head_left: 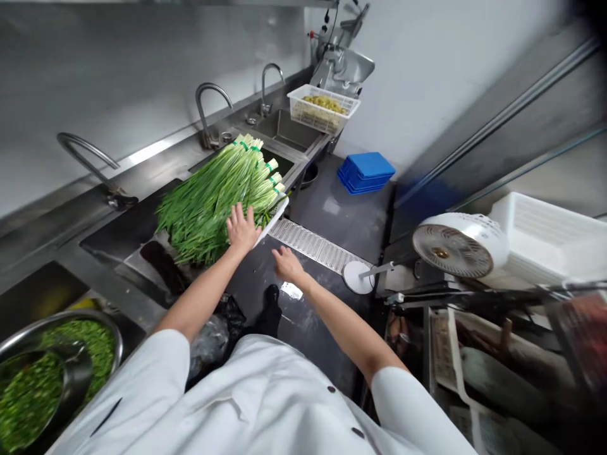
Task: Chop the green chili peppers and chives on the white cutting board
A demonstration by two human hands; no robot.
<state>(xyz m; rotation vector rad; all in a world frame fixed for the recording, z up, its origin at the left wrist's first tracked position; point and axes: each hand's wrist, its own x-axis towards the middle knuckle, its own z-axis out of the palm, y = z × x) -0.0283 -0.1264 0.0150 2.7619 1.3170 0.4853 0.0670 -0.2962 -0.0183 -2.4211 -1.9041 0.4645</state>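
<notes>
Several bundles of garlic chives (213, 196), their pale stalk ends tied with green bands, lie piled over the sink counter. Under their right side shows the edge of a white tray or basket (274, 221). My left hand (243, 229) is spread palm down at the near side of the pile, at the chives and close to the white edge; whether it presses on them I cannot tell. Lower and to the right, my right hand (287, 264) hangs in the air above the dark floor. Its fingers are loosely bent and apart, and no object shows in them.
At lower left stands a metal bowl (118, 344) of chopped greens. A white basket (325, 109) of yellowish pieces sits beyond the sinks, near a slicer (344, 66). Blue lidded boxes (366, 172), a drain grate (317, 243) and a fan (458, 246) are to the right.
</notes>
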